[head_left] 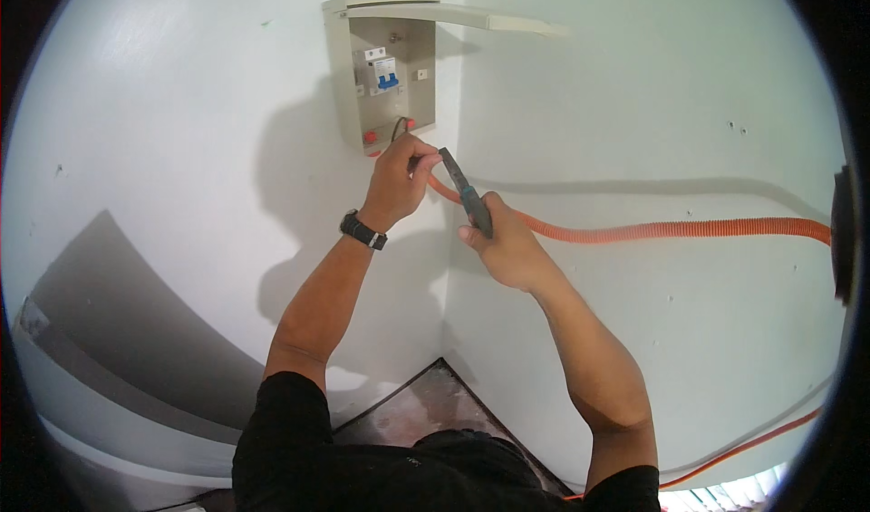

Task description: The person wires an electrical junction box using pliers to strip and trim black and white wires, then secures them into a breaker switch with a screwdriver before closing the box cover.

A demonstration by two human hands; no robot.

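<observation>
My left hand (pixel 396 181) is pinched closed just below a beige electrical box (pixel 343 86) on the wall. A black cable (pixel 399 124) loops out of the box's bottom and runs down into those fingers. In my right hand (pixel 509 247) is a slim dark hand tool (pixel 469 199) with teal accents, its grip inside my closed fingers. The tool's tip points up and left, right by my left fingertips; whether it touches them is unclear. Orange corrugated conduit (pixel 580 235) passes behind the tool, and its near end disappears behind my left hand.
The box's cover (pixel 489 23) is swung out to the right. Inside sits a white circuit breaker (pixel 382 72) with blue levers, and red fittings (pixel 370 138) line the bottom. Two white walls meet at a corner. A thinner orange line (pixel 743 446) runs at lower right.
</observation>
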